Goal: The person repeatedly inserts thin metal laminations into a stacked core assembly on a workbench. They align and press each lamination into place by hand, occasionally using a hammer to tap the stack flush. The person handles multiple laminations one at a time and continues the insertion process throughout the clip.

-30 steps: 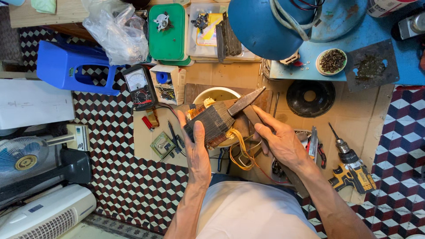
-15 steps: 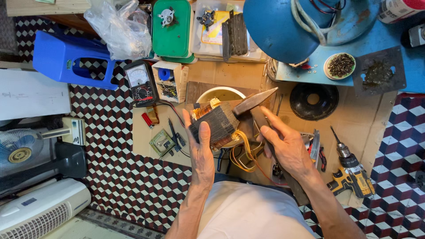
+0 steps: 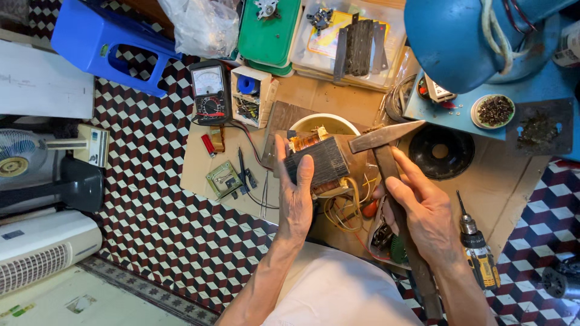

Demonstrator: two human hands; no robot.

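- My left hand [image 3: 296, 196] clasps the dark laminated transformer block [image 3: 316, 162], over the brown cardboard sheet [image 3: 513, 181].
- My right hand [image 3: 423, 208] grips the wooden-handled steel hammer [image 3: 386, 137], its head beside the block.
- 1 yellow-labelled clear plastic box [image 3: 338, 33] lies beyond.

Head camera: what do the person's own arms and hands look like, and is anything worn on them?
Both hands, left hand and right hand, are bare: no gloves, rings, watch or bands show. Both forearms are bare too, with no sleeves reaching into view. A white garment covers the torso between the arms.
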